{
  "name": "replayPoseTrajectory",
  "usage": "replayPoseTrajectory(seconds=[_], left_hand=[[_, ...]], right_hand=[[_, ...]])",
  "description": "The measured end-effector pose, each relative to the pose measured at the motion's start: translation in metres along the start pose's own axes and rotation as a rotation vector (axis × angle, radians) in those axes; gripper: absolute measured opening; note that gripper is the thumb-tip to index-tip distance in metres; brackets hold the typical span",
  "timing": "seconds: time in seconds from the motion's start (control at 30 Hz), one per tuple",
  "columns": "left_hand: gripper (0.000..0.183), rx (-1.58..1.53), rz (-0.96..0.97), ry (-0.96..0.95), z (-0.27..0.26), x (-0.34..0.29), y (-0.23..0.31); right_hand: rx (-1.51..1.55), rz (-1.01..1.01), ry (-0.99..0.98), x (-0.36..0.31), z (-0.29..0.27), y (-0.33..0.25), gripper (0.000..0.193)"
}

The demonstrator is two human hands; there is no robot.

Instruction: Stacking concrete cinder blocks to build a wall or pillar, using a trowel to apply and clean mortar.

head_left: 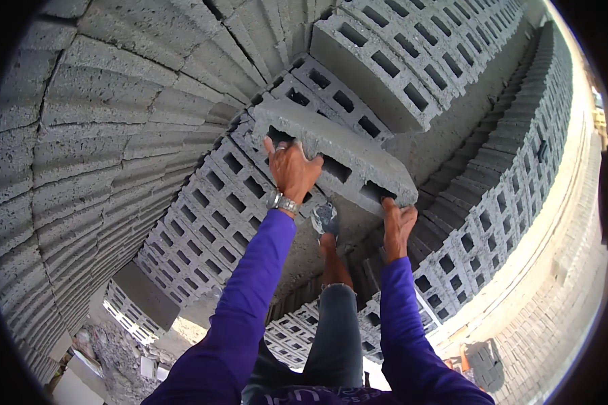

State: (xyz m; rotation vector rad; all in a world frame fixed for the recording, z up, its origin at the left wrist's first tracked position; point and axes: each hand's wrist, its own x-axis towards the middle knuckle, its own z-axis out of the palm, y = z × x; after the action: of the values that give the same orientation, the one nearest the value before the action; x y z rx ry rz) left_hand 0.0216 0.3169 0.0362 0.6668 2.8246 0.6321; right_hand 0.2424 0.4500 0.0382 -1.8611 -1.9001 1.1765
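A grey hollow concrete block (358, 152) with three rectangular holes is in both my hands, tilted with its holes toward me. My left hand (294, 169) grips it near the left end, fingers hooked into the left hole and thumb by the middle one. At the right end my right hand (398, 226) has its fingers at the edge of the right hole. Just beyond the held block lies a row of similar blocks (331, 91). Whether the held block touches them, I cannot tell.
A tall wall of stacked blocks (115, 121) rises at the left. More stacked blocks (412, 54) stand at the far right, and a curved row (493, 216) runs down the right side. My foot (325, 221) is between the stacks. Paving (547, 324) lies far below right.
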Motion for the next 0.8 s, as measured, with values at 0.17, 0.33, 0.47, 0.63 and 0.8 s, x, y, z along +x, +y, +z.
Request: replayPoseTrajectory(seconds=[0.17, 0.33, 0.47, 0.63, 0.8], left_hand=[[0.045, -0.081, -0.509, -0.082, -0.076, -0.186, -0.076], [0.049, -0.153, -1.001, -0.112, -0.123, -0.337, -0.175], [0.051, -0.188, -1.315, 0.089, -0.147, -0.444, -0.262], [0.055, -0.317, -1.753, 0.362, -0.185, -0.505, -0.367], [0.061, -0.477, -2.047, 0.598, -0.174, -0.526, -0.462]], right_hand=[[-0.374, -0.111, -0.197, -0.138, -0.040, -0.035, 0.038], [-0.812, -0.375, -0.479, -0.251, 0.025, -0.034, 0.044], [-0.921, -0.756, -0.777, -0.350, 0.126, -0.030, 0.045], [-1.050, -1.074, -1.128, -0.506, 0.280, -0.058, 0.047], [-1.182, -1.425, -1.272, -0.646, 0.413, -0.062, 0.046]])
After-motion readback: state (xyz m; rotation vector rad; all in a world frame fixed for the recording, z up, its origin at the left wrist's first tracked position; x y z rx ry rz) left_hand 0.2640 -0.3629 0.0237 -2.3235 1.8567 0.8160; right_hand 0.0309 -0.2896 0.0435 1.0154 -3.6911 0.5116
